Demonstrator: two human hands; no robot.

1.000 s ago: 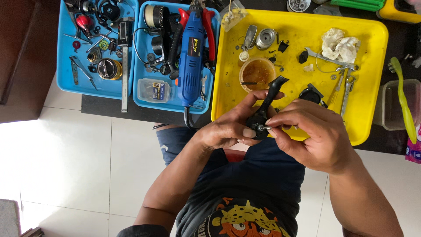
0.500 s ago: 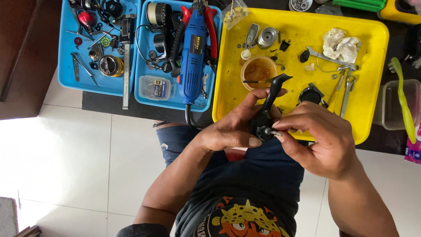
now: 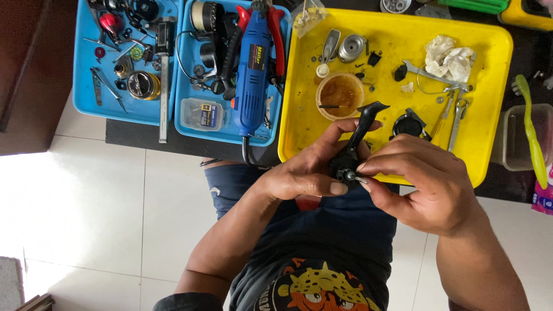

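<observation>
My left hand (image 3: 308, 170) grips a black fishing-reel body (image 3: 351, 150), whose curved stem points up over the near rim of the yellow tray (image 3: 489, 115). My right hand (image 3: 426, 178) pinches a small silver part (image 3: 358, 179) against the lower end of the reel body, thumb and forefinger closed on it. Both hands meet just in front of the tray, above my lap.
The yellow tray holds a round tub of amber grease (image 3: 340, 94), a silver spool (image 3: 352, 47), wrenches (image 3: 458, 112), a black cap (image 3: 409, 125) and crumpled tissue (image 3: 449, 57). Two blue trays (image 3: 124, 112) carry a blue rotary tool (image 3: 253, 75), pliers and reel parts. A green toothbrush (image 3: 531, 129) lies right.
Both hands with the reel body have shifted slightly right and down in the view. The grips look the same.
</observation>
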